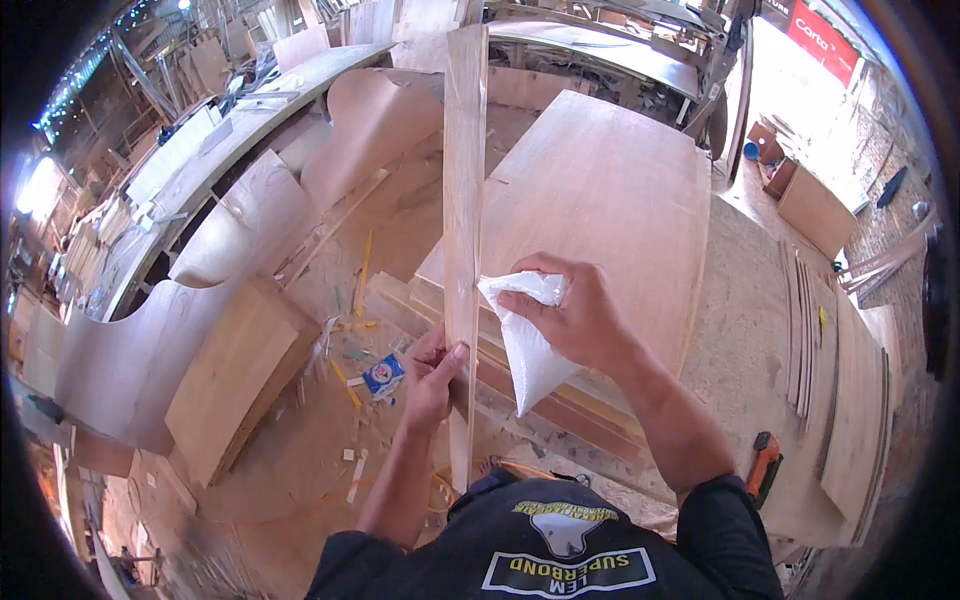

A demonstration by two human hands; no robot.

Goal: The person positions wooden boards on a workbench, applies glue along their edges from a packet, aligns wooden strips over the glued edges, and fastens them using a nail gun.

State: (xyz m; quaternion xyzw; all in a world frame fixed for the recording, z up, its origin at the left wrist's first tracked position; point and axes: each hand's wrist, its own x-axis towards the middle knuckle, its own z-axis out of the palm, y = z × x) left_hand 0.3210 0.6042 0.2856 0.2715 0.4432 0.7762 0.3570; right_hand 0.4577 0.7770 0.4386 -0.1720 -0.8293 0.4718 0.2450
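Observation:
A long, narrow wooden strip [463, 190] stands on edge in front of the person's body, running from the top of the view down to the shirt. My left hand [436, 375] is closed round the lower part of this strip, with the thumb on its face. My right hand [570, 312] squeezes a white plastic bag [535, 355] that narrows to a corner. That corner points left and meets the strip's right edge, above my left hand. Whatever comes out of the bag is too small to tell.
Large wooden panels [610, 190] lie behind the bag, with stacked boards below. An orange and black tool [765, 468] rests at right near thin wood sheets [855, 410]. Curved sheets and a wooden block [235, 385] stand at left. A blue-and-white packet [383, 375] lies on the littered floor.

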